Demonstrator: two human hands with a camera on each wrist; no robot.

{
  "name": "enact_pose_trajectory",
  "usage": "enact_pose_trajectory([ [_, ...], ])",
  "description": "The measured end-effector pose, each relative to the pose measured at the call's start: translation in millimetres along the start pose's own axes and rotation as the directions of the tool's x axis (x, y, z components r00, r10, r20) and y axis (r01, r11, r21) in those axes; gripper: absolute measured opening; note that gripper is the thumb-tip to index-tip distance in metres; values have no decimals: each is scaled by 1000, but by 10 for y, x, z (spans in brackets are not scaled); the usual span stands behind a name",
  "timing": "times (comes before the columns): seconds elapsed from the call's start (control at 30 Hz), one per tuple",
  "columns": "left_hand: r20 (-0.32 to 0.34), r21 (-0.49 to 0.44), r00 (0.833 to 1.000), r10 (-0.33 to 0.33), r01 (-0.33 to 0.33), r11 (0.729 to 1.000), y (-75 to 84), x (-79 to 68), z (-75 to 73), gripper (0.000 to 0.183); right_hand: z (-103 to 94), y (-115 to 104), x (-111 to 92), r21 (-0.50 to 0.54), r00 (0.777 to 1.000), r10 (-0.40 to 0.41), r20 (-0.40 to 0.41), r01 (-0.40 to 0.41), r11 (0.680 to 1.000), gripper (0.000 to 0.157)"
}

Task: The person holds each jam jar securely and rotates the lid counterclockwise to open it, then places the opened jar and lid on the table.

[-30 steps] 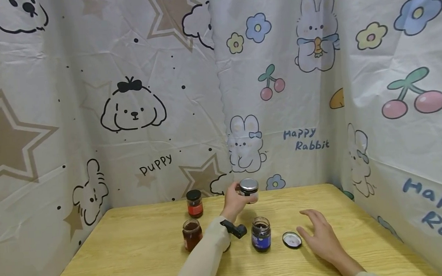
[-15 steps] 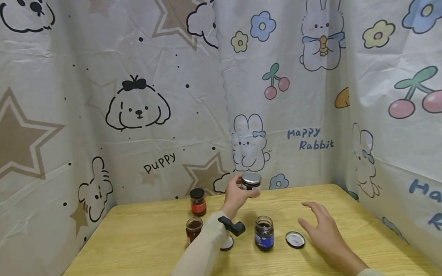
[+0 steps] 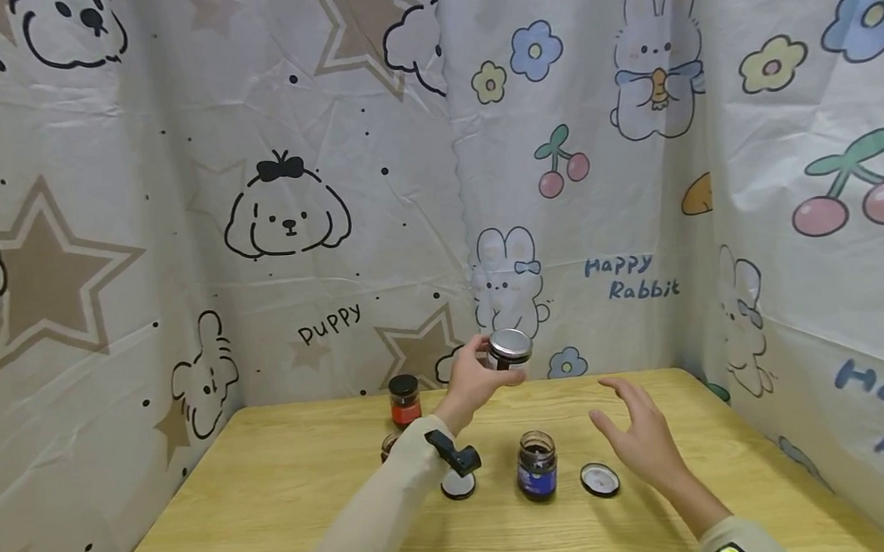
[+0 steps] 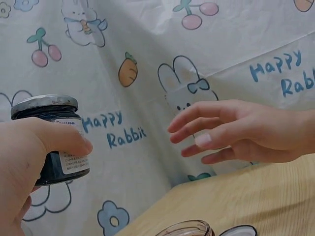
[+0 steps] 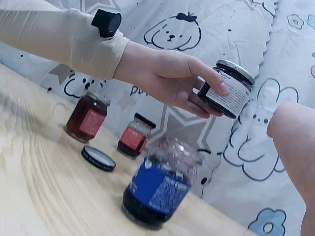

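My left hand (image 3: 472, 384) grips a small glass jar (image 3: 509, 349) with a silver lid, dark contents and a white printed label (image 4: 74, 156), holding it up over the back of the table. The jar's lid is on, and its body tilts slightly. To the right, my right hand (image 3: 641, 441) hovers with fingers spread and bent a little, apart from the jar and holding nothing. Below, between the hands, stands an uncovered jar (image 3: 536, 473) with a blue label and dark contents. Near my right hand, a lid (image 3: 599, 479) lies inner side up.
A second upturned lid (image 3: 459, 484) lies left of the blue-labelled jar. An uncovered red-labelled jar (image 5: 87, 118) is mostly hidden behind my left sleeve in the head view. Farther back stands a black-lidded jar (image 3: 405, 403) with a red label. Printed curtains enclose the wooden table (image 3: 288, 484).
My left hand has raised the silver-lidded jar higher and tipped it slightly. My right hand has risen a little, staying spread. The head view has shifted left.
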State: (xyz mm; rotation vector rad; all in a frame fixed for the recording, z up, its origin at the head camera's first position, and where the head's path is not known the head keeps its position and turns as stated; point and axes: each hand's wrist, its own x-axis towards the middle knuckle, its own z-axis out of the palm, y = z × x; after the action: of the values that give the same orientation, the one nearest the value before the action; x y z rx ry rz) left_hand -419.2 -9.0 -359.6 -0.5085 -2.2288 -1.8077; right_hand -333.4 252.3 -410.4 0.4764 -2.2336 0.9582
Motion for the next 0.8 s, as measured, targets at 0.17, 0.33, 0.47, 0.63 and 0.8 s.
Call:
enact_pose_trajectory([
  [0.17,20,23,998,60,-60,998,123,-72,-105,75,23,-176,170,24,1000,-8,20,8,1000,47],
  [0.33,57,38,995,87,-89,995,242,-194,-212,74,58,-430,358,113,998,-39,46,33,993,47],
  [0.47,64,30,993,101,-103,994,299,-314,-259,71,128,-634,445,223,996,-58,75,39,974,44],
  [0.63,60,10,994,94,-95,995,285,-460,-290,71,255,-778,483,300,993,-65,99,32,954,43],
  [0.8,45,5,995,89,-89,996,224,-582,-354,72,339,-864,514,341,992,-42,123,-2,940,43],
])
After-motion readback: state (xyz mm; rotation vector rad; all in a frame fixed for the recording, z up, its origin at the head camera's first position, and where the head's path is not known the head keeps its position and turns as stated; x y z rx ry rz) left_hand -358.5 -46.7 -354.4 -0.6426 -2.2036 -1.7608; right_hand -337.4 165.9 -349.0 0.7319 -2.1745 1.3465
